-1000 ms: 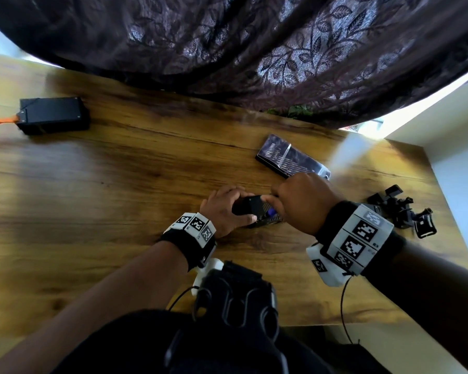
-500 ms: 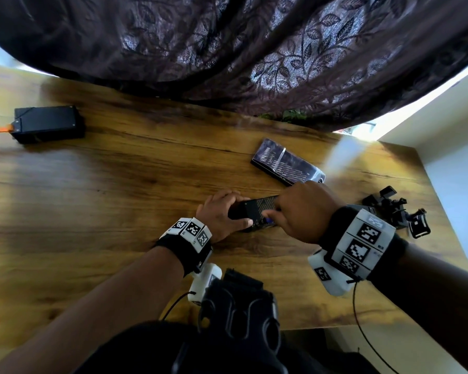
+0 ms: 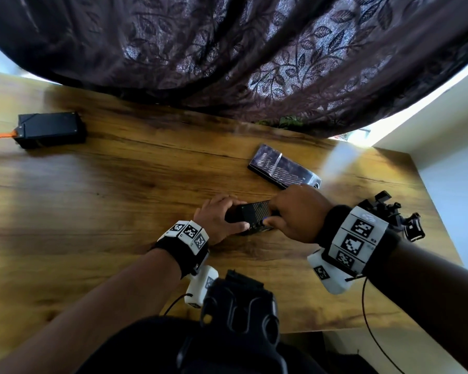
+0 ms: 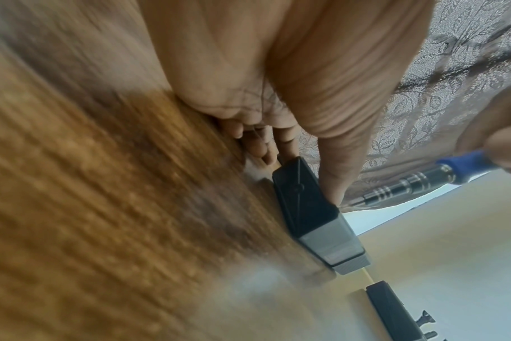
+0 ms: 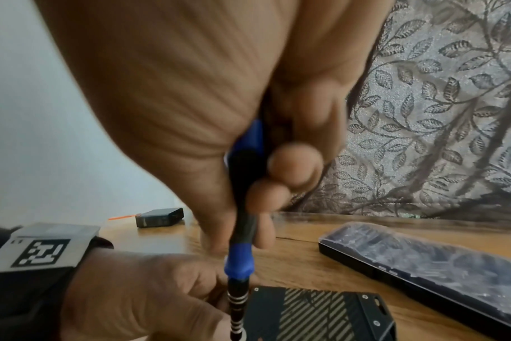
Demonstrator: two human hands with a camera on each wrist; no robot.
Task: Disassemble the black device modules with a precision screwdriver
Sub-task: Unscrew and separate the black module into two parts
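A small black device module (image 3: pixel 254 215) (image 5: pixel 315 313) with a striped top lies flat on the wooden table (image 3: pixel 119 201). My left hand (image 3: pixel 219 217) (image 4: pixel 307 138) grips its left end, thumb on the near side, fingers on the far side. My right hand (image 3: pixel 297 211) (image 5: pixel 248 161) holds a blue and black precision screwdriver (image 5: pixel 242 230) (image 4: pixel 423 182) upright. Its ringed metal shaft points down at the module's near left corner. The tip is hidden.
A screwdriver bit case (image 3: pixel 284 170) (image 5: pixel 438 272) lies just behind my right hand. A second black module (image 3: pixel 49 129) (image 5: pixel 159 216) with an orange cable sits far left. Black mount parts (image 3: pixel 392 214) lie near the table's right edge. A dark curtain (image 3: pixel 227 63) hangs behind.
The module went from tilted up between both hands to lying flat under them. My right hand has brought the screwdriver down to its near left corner.
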